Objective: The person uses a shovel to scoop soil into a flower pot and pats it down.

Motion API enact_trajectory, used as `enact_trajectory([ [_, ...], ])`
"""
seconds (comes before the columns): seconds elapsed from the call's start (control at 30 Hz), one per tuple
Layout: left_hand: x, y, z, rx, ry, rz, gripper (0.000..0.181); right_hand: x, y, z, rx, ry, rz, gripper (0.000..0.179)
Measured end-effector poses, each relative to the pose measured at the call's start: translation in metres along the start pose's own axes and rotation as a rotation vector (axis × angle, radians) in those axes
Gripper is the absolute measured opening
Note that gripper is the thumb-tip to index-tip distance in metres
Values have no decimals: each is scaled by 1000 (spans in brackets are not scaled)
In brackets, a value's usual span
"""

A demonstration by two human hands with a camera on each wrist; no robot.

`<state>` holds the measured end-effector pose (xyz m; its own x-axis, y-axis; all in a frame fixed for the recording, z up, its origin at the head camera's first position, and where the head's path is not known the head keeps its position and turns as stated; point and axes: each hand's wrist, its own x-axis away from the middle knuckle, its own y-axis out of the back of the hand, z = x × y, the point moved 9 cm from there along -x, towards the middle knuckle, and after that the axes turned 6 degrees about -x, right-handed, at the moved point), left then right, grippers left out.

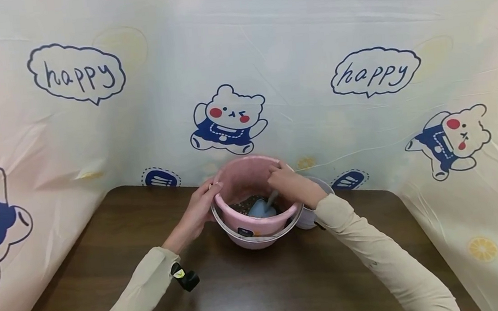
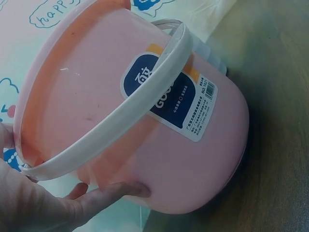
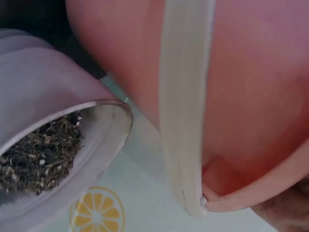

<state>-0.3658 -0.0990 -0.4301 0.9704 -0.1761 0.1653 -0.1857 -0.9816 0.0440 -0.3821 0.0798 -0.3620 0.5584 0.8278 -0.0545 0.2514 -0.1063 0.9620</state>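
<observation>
1. The left hand [image 1: 197, 208] sits at the left rim of the pink bucket [image 1: 251, 175], fingers curled round the wall and steadying it. In the left wrist view one finger [image 2: 113, 193] lies along the outer wall.
2. The right hand [image 1: 290, 184] reaches in over the right rim and, as far as I can see, grips the handle of a blue scoop [image 1: 263, 206], its blade down in the dark soil [image 1: 247, 205].
3. To do this well, I'd keep the bucket tilted and braced by the left hand, and lift the scoop level so nothing spills.
4. The bucket sits centre frame at the far edge of the brown surface [image 1: 253, 295], its white handle [image 2: 120, 113] folded down.
5. A pale cup [image 3: 53, 125], holding similar soil, stands just right of the bucket.
</observation>
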Motion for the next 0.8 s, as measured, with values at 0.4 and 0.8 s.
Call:
enact_trajectory([
  [0.4,0,-2,-2,-1,3,9,63,-1,1,-15,-301,-54,82,11],
  [0.8,0,-1,-2,-21,21,1,65,4,5,-17,-455,-76,115,11],
])
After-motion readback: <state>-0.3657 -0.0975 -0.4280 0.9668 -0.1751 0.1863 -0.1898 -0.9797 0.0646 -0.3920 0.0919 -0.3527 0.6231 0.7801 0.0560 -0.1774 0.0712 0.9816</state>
